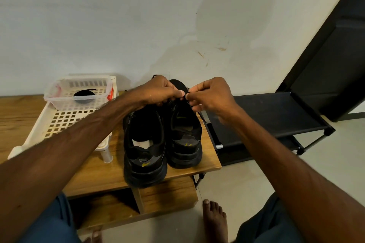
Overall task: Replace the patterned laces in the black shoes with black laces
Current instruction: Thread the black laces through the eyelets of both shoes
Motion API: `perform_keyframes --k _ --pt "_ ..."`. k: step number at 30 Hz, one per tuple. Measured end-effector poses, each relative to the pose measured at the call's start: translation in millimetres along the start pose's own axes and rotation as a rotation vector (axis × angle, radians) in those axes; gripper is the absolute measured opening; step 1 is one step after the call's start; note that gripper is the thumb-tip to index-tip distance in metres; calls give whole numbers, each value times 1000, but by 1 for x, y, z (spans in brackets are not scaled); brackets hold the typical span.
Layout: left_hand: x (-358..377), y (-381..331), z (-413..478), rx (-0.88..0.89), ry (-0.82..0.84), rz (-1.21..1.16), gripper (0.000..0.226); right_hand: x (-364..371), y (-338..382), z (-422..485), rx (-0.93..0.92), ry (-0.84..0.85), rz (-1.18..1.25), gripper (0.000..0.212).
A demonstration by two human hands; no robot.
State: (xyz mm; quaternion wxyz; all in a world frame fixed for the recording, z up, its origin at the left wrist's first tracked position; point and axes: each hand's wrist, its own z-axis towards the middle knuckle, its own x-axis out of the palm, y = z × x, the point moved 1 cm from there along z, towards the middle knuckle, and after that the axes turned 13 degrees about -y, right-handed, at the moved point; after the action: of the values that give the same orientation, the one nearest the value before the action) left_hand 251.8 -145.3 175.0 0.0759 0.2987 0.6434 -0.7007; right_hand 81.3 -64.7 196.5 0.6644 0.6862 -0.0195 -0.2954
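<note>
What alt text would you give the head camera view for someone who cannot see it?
A person's left hand and right hand pinch a lace above two black shoes standing heels toward the camera on a wooden table. To the left, a clear basket holds a coiled black lace.

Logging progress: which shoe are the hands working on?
The right shoe, beside the black rack: the left hand and right hand pinch lace over its tongue.
</note>
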Motion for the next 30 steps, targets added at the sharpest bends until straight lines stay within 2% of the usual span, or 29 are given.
perform_keyframes --k 4,10,13,17,21,24,30 --pt "-1 -2 -1 43 2 24 27 -10 -2 5 14 72 -10 10" --pt "-4 -8 -5 105 24 39 19 -6 -8 7 -185 119 -232 20" --pt "-6 -10 -8 134 19 34 16 -2 -7 7 -270 88 -283 11" --pt "-5 -12 -12 153 10 55 19 -3 -6 13 -243 81 -316 5" --pt "-8 -15 -15 152 1 58 17 -3 -8 12 -255 87 -278 11" --pt "-10 -18 -16 102 8 68 17 0 -11 15 -294 50 -305 9" --pt "-16 -27 -20 -208 104 -160 20 0 -11 17 -311 44 -315 7"
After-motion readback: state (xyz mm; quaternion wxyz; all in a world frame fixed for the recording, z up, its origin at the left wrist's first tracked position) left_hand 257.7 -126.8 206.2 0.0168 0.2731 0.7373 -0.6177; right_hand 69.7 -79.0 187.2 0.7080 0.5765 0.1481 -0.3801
